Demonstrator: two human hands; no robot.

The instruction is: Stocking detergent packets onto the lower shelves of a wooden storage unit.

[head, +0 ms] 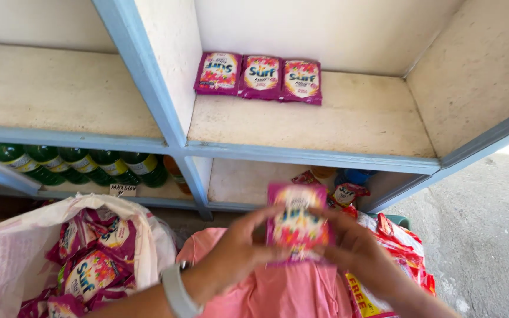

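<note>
— Where's the pink sachet (297, 224)?
— Below the shelf's front edge (313, 155), pinched between left hand (237, 253) and right hand (357, 250), fingers closed on both sides.
— Around it?
— Three sachets (258, 77) at the shelf's back edge; white bag (13, 253) by the left hand.

The single head-worn camera looks forward and down from close range, facing the shelves (301, 150) that fill the upper frame, with both hands meeting at the lower centre and floor at the right edge.
</note>
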